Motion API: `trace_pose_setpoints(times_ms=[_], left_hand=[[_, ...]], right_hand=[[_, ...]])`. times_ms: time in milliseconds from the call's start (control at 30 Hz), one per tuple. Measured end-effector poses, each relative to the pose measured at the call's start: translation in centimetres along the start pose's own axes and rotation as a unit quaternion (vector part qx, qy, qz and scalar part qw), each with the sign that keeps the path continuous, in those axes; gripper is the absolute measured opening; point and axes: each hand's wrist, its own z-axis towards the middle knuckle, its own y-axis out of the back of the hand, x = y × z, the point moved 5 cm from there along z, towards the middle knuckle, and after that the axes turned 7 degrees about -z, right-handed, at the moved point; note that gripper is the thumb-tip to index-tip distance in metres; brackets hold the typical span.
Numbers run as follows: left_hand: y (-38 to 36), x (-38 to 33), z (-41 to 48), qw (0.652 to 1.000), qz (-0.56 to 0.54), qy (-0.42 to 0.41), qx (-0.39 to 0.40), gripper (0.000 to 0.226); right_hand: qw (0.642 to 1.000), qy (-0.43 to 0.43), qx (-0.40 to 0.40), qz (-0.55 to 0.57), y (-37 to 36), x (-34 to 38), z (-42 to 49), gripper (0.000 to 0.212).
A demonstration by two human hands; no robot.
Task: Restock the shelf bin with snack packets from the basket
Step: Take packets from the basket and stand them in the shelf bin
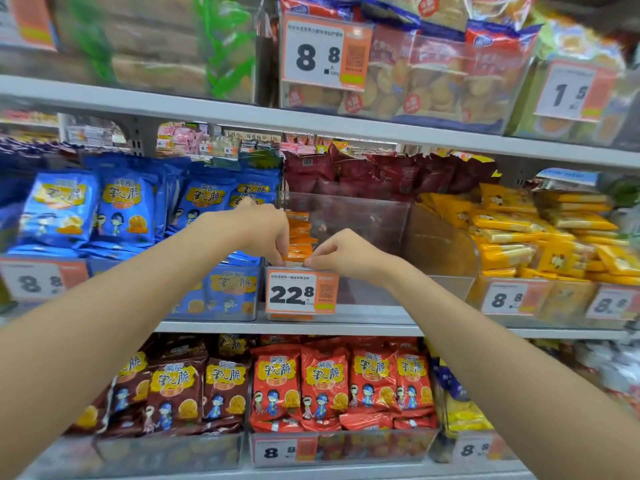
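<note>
**shelfguy:** ok so where are the orange snack packets [300, 233] sitting?

**binwatch:** stood on edge in a row at the left end of the clear shelf bin [367, 216], middle shelf.

**shelfguy:** and the grips?

**binwatch:** left grip [263, 233] and right grip [346, 254] are both pinching the front packet [298, 252] along its bottom edge, just above the 22.8 price tag [301, 293]. Blue bags [124, 209] next door on the left, yellow packs [540, 233] on the right, red bags [325, 379] one shelf down.
</note>
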Motion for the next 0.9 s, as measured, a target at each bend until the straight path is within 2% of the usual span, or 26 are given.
trace_pose_setpoints(times_ms=[167,267,333,467,533,600,667,733,833,900], left_hand=[[0.0,-0.1,-0.3,0.999,-0.023,0.015,0.026,0.021],[0.4,0.2,-0.7,0.992,-0.122,0.007,-0.032,0.016],[0.3,0.3,-1.1,0.989,-0.139,0.007,-0.057,0.013],[-0.2,0.0,-1.3,0.998,-0.051,0.032,-0.017,0.014],[0.2,-0.2,-1.4,0.997,-0.062,0.038,-0.007,0.014],[0.7,-0.4,-1.8,0.992,-0.118,0.036,-0.029,0.016],[1.3,-0.8,-2.5,0.981,-0.17,0.035,-0.084,0.02],[1.9,-1.5,-3.4,0.967,-0.2,0.038,-0.152,0.023],[2.3,-3.4,-4.5,0.942,-0.245,0.037,-0.225,0.022],[1.7,-6.0,-4.5,0.935,-0.272,0.024,-0.227,0.022]], right_hand=[[0.998,-0.04,0.039,0.016,0.2,0.2,-0.1,0.018],[0.996,-0.063,-0.042,0.039,0.7,-0.8,0.1,0.028],[0.995,-0.079,-0.059,0.016,0.5,-1.2,0.2,0.036],[0.998,-0.051,0.019,-0.032,-0.5,0.3,-0.4,0.036],[0.997,-0.057,0.057,-0.014,-0.5,0.8,-1.1,0.039],[0.995,-0.067,0.069,0.024,-0.4,0.9,-1.7,0.041],[0.995,-0.07,0.036,0.068,0.0,0.8,-2.2,0.041],[0.996,-0.051,-0.032,0.066,0.5,0.4,-2.9,0.041],[0.982,-0.012,-0.183,0.046,1.5,-1.4,-5.3,0.037],[0.954,0.002,-0.295,0.05,2.3,-3.1,-8.2,0.031]])
